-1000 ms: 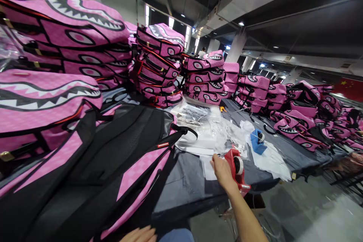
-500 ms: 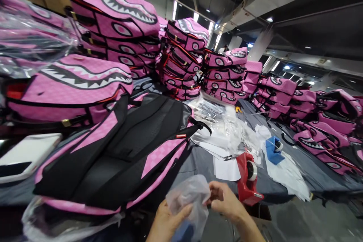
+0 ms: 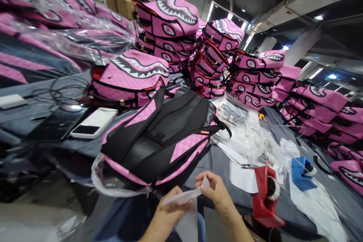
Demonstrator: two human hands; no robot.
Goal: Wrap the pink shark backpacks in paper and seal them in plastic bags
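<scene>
right hand (image 3: 214, 191) gone from red tape dispenser (image 3: 262, 196) since second ago, back toward left hand (image 3: 168, 213). right hand pinches right end of translucent sheet (image 3: 184, 197), left hand grips left end; sheet just off near edge of table (image 3: 210, 164), nearer than black-and-pink backpack (image 3: 147, 149) lying straps up. blue dispenser (image 3: 301, 176) farther right. pink bags (image 3: 181, 9) stacked beyond.

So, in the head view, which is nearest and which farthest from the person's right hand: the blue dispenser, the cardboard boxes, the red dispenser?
From the right hand:
1. Red dispenser: just to its right, at the table's edge.
2. Blue dispenser: farther right, past the red one.
3. Cardboard boxes: far off at the back left.
</scene>
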